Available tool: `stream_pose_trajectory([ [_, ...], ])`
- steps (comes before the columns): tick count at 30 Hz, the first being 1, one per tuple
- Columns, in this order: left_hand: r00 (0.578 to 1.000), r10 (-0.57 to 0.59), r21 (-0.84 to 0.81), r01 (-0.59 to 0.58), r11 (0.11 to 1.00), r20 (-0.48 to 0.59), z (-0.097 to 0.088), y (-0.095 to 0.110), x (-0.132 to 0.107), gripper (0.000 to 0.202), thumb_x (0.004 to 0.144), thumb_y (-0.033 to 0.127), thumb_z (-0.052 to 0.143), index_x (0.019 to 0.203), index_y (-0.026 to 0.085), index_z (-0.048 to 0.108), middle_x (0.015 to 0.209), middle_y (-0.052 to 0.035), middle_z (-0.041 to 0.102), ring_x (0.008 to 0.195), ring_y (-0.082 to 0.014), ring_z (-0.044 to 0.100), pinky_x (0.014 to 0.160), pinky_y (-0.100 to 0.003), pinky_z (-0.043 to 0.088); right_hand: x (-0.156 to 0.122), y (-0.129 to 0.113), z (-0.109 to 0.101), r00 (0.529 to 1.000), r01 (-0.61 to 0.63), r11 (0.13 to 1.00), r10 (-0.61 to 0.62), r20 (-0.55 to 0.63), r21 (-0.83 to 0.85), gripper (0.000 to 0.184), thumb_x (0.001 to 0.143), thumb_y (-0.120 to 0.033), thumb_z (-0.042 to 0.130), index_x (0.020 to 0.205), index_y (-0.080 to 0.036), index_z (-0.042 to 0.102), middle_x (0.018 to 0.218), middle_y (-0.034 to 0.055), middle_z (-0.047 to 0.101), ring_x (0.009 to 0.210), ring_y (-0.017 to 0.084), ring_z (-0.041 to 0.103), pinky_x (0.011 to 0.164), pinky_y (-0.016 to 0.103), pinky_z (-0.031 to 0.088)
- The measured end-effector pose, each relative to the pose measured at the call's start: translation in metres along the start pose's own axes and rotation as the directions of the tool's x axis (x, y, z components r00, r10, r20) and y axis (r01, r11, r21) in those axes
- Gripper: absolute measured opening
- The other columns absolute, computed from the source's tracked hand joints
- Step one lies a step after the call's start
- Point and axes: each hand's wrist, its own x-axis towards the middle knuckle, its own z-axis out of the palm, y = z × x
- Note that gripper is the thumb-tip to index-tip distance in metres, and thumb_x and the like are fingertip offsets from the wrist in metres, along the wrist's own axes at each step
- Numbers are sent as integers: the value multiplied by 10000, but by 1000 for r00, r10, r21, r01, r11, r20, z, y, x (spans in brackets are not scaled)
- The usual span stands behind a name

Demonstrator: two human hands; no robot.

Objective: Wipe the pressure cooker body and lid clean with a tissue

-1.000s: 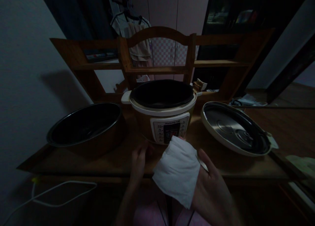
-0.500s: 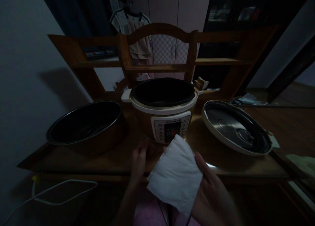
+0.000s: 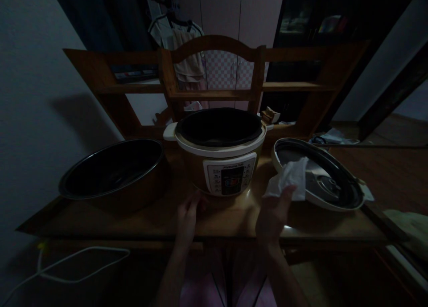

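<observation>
My right hand (image 3: 274, 215) is closed on a folded white cloth (image 3: 290, 178), tissue-like and crumpled, its thumb pressed on top. The cloth overlaps the near left rim of the upturned lid (image 3: 334, 189); whether it touches the lid cannot be told. At the table's front, my left hand (image 3: 187, 212) rests with loosely bent fingers near the base of the electric pressure cooker (image 3: 194, 164). I see nothing in that hand, though the dim light hides its fingertips. The cooker stands uncovered, its dark inside showing and its control panel facing me.
A large dark inner pot (image 3: 115, 186) stands left of the cooker on the wooden table (image 3: 230, 218). Behind rises a wooden shelf frame (image 3: 214, 94). A white cable (image 3: 83, 249) hangs by the table's lower left edge. Small items sit behind the cooker's right handle.
My right hand has carried the white cloth from in front of the cooker rightward and forward to the lid, and the cloth is now bunched. My left hand stays nearly in place.
</observation>
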Motion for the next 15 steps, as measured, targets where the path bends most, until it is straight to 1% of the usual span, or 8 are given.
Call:
stream_pose_trajectory([
  [1, 1000, 1, 2, -1, 1000, 3, 0, 0, 0, 401, 908, 524, 617, 752, 169, 719, 710, -27, 664, 654, -145, 539, 668, -258, 405, 8, 4, 13, 998, 4, 1000, -5, -61, -20, 741, 1046, -552, 7, 1610, -171, 301, 1555, 88, 444, 1552, 234, 182, 1252, 594, 130],
  [2, 1000, -1, 4, 1, 1000, 6, -1, 0, -1, 393, 908, 519, 620, 757, 170, 721, 717, -26, 668, 663, -146, 540, 675, -257, 405, 15, 7, 26, 995, 14, 999, -18, -98, -43, 730, 1051, -537, 17, 1613, -157, 287, 1573, 106, 415, 1555, 244, 171, 1240, 620, 132],
  [3, 1000, -6, 8, 6, 1000, 7, -2, 1, -2, 388, 909, 517, 621, 765, 171, 724, 728, -26, 673, 670, -147, 542, 681, -257, 406, 20, 9, 39, 991, 35, 996, -45, -122, -87, 690, 1063, -521, 78, 1617, -159, 273, 1597, 114, 376, 1561, 249, 138, 1231, 640, 113],
  [5, 1000, -23, 16, 23, 1000, 2, -3, 2, -3, 380, 906, 519, 627, 800, 170, 735, 757, -29, 690, 681, -151, 549, 688, -257, 409, 24, 12, 61, 966, 100, 925, -179, -189, -367, 653, 1068, -498, 180, 1625, -164, 248, 1632, 136, 297, 1568, 287, 64, 1202, 697, 95],
  [7, 999, -44, 24, 44, 999, -9, -3, 4, -4, 382, 895, 526, 639, 843, 164, 749, 789, -36, 711, 691, -157, 563, 695, -259, 418, 20, 16, 74, 944, 132, 831, -271, -186, -540, 650, 1059, -481, 293, 1634, -188, 223, 1665, 130, 208, 1567, 315, -8, 1188, 724, 99],
  [8, 999, -53, 27, 53, 998, -14, -3, 5, -4, 386, 884, 531, 649, 859, 160, 755, 805, -41, 721, 696, -162, 573, 700, -261, 427, 15, 18, 78, 940, 148, 809, -293, -173, -569, 659, 1052, -468, 334, 1639, -198, 204, 1678, 121, 166, 1565, 323, -35, 1186, 728, 104],
  [11, 997, -70, 27, 71, 997, -21, -2, 10, -4, 402, 854, 539, 670, 907, 154, 772, 887, -57, 754, 762, -187, 627, 772, -278, 470, 0, 24, 82, 943, 210, 796, -318, -97, -567, 700, 1037, -408, 393, 1649, -206, 120, 1696, 101, 79, 1558, 343, -80, 1185, 734, 102],
  [15, 997, -74, 16, 74, 997, -18, 0, 15, -4, 437, 837, 558, 661, 956, 156, 783, 986, -76, 773, 909, -229, 679, 894, -318, 496, -15, 28, 80, 929, 348, 705, -350, 125, -618, 766, 1009, -344, 453, 1651, -198, 60, 1700, 98, 58, 1555, 368, -72, 1197, 718, 64],
])
